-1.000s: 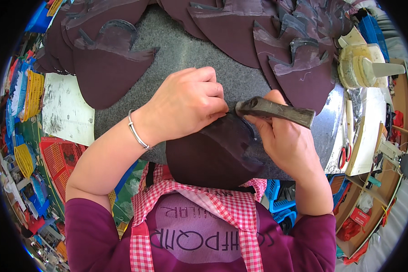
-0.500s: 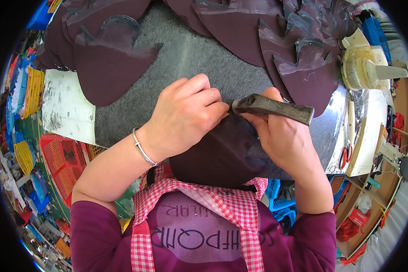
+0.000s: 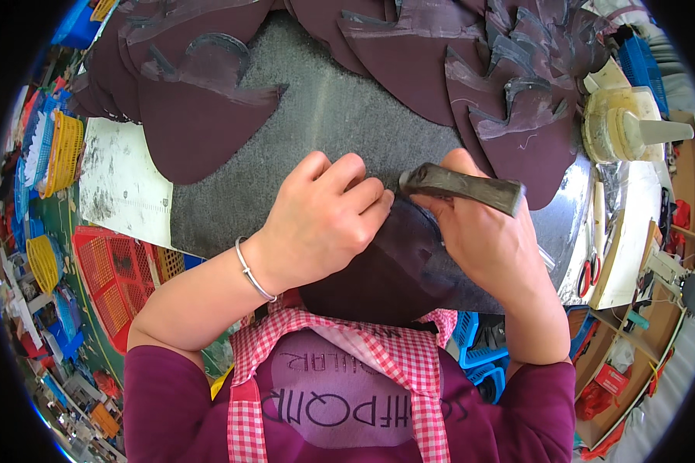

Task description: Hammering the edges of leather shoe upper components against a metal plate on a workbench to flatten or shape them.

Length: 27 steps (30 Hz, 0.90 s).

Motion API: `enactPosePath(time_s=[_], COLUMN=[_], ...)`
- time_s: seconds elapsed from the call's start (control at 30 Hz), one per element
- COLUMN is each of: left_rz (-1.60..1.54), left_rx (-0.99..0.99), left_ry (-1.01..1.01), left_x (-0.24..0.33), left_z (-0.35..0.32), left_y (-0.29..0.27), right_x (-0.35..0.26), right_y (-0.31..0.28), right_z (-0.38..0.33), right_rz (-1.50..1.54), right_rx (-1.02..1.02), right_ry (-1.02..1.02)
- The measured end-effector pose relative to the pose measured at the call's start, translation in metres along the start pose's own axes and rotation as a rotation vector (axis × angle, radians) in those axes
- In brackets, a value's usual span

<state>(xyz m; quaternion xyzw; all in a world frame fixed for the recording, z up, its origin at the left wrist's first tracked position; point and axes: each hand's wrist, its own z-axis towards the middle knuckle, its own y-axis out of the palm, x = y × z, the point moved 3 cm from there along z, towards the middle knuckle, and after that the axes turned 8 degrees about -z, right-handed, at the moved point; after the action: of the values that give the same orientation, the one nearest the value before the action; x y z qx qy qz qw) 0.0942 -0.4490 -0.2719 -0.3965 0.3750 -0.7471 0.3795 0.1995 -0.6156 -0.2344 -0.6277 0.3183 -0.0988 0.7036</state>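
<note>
Left hand (image 3: 324, 224) curled on dark maroon piece (image 3: 394, 270); right hand (image 3: 490, 239) apparently gripping dark tool (image 3: 463, 187).

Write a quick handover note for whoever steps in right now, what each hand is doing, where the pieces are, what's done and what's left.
Left hand: fingers curled, pressing down the dark maroon piece on the grey mat.
Right hand: shut on a dark-handled tool, its working end at the piece's upper edge, beside the left fingertips.
Other maroon pieces lie fanned along the far side of the mat, several with a shiny coating. A glue pot stands at the right.
Done: cannot tell how much of the edge is worked.
Left: likely finish this edge.
</note>
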Motion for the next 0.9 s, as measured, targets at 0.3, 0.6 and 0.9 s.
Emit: enactPosePath(time_s=[0.3, 0.6, 0.9], left_rz=[-0.082, -0.051, 0.472], left_rx=[0.035, -0.190, 0.126], left_ry=[-0.146, -0.008, -0.045], left_x=[-0.014, -0.027, -0.169], left_z=[0.005, 0.006, 0.100], left_y=[-0.004, -0.003, -0.131], right_x=[-0.010, 0.000, 0.109], right_y=[-0.012, 0.014, -0.056], right_z=[0.011, -0.006, -0.036], right_rz=[0.075, 0.088, 0.123], right_rx=[0.120, 0.025, 0.382], right_ry=[0.056, -0.095, 0.441])
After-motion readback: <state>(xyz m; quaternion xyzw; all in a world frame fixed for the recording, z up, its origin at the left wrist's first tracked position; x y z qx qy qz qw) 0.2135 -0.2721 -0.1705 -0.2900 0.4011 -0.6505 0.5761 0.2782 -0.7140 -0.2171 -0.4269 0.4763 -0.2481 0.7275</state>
